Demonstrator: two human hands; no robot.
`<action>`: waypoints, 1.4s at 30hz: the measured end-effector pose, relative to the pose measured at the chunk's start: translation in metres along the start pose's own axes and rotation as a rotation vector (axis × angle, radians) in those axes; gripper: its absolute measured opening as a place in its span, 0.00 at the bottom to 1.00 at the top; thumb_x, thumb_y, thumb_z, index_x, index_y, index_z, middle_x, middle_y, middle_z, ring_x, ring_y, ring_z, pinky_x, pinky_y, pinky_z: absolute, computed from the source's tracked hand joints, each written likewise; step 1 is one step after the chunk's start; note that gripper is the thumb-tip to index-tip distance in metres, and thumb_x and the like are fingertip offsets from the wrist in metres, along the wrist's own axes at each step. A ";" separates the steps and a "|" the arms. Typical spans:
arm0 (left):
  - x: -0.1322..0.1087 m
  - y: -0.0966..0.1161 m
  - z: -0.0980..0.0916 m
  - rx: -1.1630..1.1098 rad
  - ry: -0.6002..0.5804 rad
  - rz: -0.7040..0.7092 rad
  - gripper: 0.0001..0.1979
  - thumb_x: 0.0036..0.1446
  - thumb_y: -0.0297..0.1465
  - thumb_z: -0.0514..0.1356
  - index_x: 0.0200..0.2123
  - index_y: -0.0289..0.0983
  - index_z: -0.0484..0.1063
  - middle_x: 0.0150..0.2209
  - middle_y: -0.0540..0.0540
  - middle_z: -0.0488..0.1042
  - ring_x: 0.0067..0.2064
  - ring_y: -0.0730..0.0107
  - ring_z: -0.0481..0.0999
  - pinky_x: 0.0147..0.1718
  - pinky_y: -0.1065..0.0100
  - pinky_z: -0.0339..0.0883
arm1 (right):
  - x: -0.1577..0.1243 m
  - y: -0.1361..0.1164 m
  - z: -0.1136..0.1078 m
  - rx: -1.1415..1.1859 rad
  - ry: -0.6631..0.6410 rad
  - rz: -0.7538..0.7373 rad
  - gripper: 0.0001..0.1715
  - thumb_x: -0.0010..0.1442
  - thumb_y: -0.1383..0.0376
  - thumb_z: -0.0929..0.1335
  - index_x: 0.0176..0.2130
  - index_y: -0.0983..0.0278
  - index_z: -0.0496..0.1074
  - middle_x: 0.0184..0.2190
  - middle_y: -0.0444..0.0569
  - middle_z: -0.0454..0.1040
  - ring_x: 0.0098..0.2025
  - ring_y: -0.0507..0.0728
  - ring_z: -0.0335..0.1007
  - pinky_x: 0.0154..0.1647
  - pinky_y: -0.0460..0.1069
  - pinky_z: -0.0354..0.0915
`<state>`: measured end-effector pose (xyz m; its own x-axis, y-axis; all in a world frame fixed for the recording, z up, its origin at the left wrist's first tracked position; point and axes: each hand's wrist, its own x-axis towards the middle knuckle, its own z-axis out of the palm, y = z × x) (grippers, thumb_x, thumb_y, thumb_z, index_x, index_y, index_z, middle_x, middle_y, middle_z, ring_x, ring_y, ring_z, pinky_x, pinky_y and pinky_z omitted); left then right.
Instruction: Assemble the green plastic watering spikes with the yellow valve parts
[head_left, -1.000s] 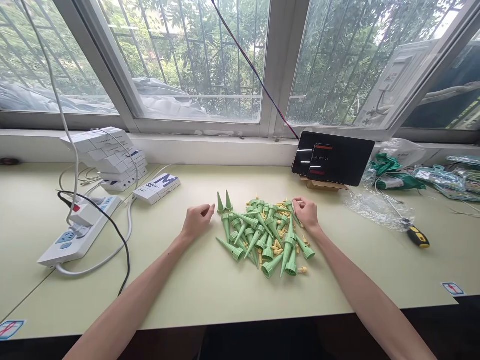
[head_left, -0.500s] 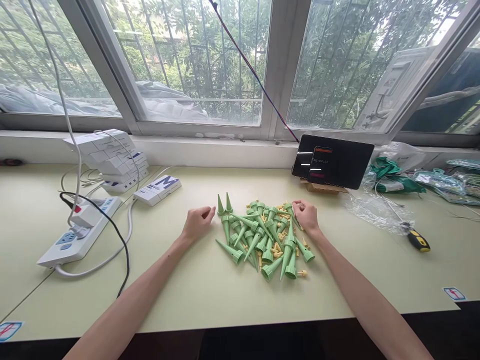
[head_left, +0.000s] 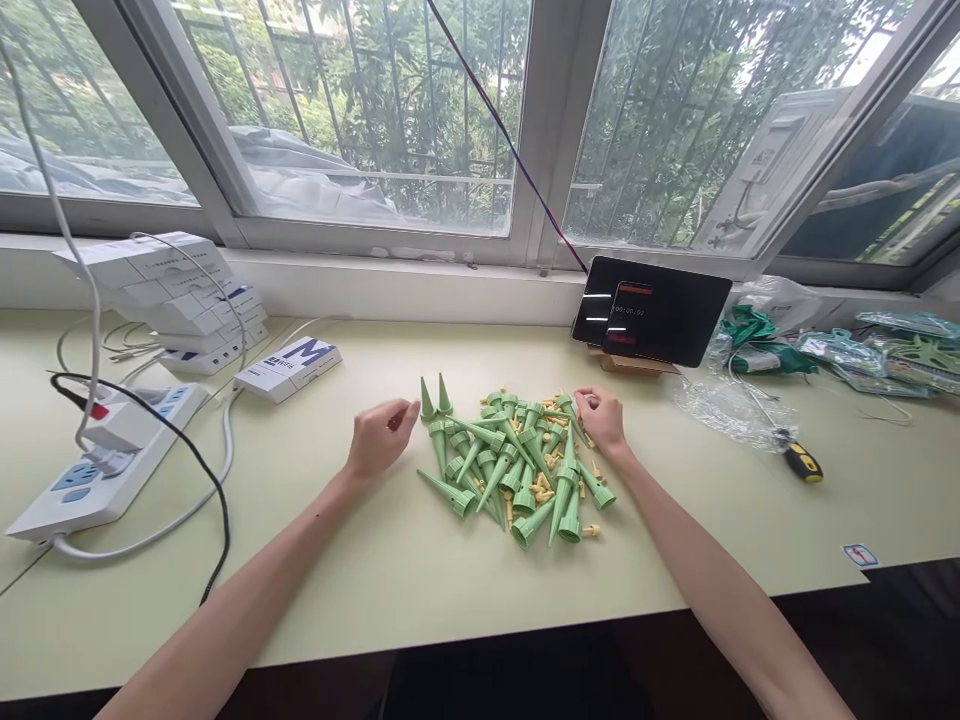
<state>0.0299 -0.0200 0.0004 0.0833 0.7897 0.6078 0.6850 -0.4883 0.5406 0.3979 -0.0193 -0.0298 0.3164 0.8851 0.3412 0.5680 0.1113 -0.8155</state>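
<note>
The left hand rests on the desk with its fingers loosely curled, apart and empty. Two upright spikes stand just beyond its fingertips. The right hand curls into the jumbled spike pile lying between both hands, but whether it grips a piece cannot be told.

Head-worn, forward-down over table
</note>
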 end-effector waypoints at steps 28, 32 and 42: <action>-0.017 0.022 0.014 0.107 -0.286 0.497 0.10 0.64 0.29 0.54 0.34 0.37 0.74 0.25 0.49 0.74 0.25 0.74 0.70 0.27 0.72 0.63 | -0.042 -0.065 -0.006 -0.239 -0.433 -0.636 0.16 0.63 0.55 0.68 0.44 0.62 0.77 0.29 0.47 0.76 0.24 0.51 0.64 0.31 0.47 0.59; -0.018 0.024 0.015 0.076 -0.278 0.488 0.10 0.64 0.30 0.54 0.33 0.36 0.74 0.23 0.50 0.72 0.24 0.74 0.68 0.26 0.72 0.62 | -0.044 -0.065 -0.004 -0.283 -0.449 -0.654 0.14 0.63 0.57 0.68 0.45 0.62 0.76 0.32 0.48 0.76 0.26 0.51 0.64 0.31 0.46 0.59; -0.017 0.026 0.013 0.024 -0.256 0.480 0.09 0.63 0.28 0.56 0.32 0.36 0.74 0.22 0.51 0.73 0.22 0.76 0.67 0.25 0.73 0.62 | -0.043 -0.068 -0.005 -0.297 -0.450 -0.666 0.08 0.64 0.62 0.67 0.39 0.64 0.74 0.31 0.48 0.73 0.26 0.51 0.62 0.28 0.46 0.57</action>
<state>0.0562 -0.0411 -0.0035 0.5619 0.5471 0.6204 0.5433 -0.8097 0.2220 0.3497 -0.0670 0.0139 -0.4497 0.7793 0.4364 0.7238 0.6042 -0.3332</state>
